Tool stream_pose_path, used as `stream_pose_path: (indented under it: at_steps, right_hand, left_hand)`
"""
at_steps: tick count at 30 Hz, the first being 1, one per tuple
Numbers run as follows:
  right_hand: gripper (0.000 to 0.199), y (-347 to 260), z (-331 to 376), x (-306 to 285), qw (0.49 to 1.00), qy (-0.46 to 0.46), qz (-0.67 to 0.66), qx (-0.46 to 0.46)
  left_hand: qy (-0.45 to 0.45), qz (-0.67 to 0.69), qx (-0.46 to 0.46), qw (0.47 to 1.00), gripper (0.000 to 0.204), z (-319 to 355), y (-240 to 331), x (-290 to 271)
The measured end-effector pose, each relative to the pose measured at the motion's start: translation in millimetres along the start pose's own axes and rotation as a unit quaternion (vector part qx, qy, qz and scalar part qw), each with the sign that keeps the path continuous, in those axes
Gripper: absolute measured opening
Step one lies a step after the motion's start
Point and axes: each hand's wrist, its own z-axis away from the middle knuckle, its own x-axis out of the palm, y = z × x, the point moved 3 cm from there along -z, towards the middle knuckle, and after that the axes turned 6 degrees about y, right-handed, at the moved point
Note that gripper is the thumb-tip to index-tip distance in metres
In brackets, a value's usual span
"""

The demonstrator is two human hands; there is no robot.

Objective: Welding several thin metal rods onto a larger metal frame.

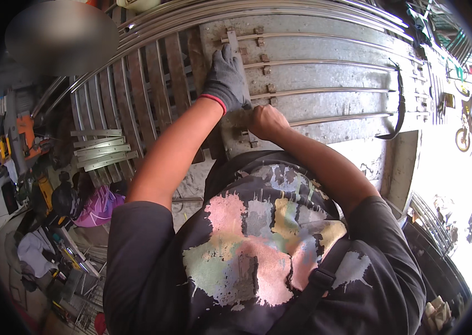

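The left hand (226, 79), in a dark grey glove with a red cuff, lies flat with its fingers spread narrow along a flat steel strip (238, 61) that runs from near to far across a steel workbench (325, 75). The strip's far end shows just beyond the gloved fingertips; its near part is hidden under the palm. The right hand (265, 121) is bare and curled into a loose fist just to the near right of the glove, touching the bench at the strip's near end; whether it grips anything cannot be told, since the fingers fold under.

To the right of both hands, thin steel rods (325, 89) lie in parallel rows across the bench top, held between small square blocks (269, 87) close beside the strip. A dark curved bar (400, 100) crosses the rods' right ends, well apart from the hands. To the left of the glove stand rusty flat slats (155, 84) side by side. Farther left and nearer, a small stack of short pale metal strips (102, 149) rests on the slats. A pink helmet (97, 206) lies on the floor below.
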Motion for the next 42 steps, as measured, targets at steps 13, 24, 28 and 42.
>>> stream_pose_path:
  at_steps: [13,24,28,42]
  right_hand:
    - [0.035,2.6,-3.2,7.5,0.999,0.012,0.021,-0.032]
    - [0.057,59.6,42.2,-14.2,0.989,0.055,-0.119,0.075]
    - [0.051,88.8,89.3,-28.7,0.971,0.120,-0.163,0.130]
    - [0.037,215.7,183.3,-94.4,0.936,0.224,-0.133,0.235]
  left_hand:
    - [-0.012,0.083,-0.034,0.996,0.109,-5.5,0.5,1.0]
    - [0.049,0.376,-0.270,0.885,0.053,-69.1,-34.8,80.2]
    - [0.084,0.203,-0.314,0.924,0.055,-91.1,-37.1,106.5]
    - [0.103,0.109,-0.111,0.982,0.124,-13.3,-8.4,-13.9]
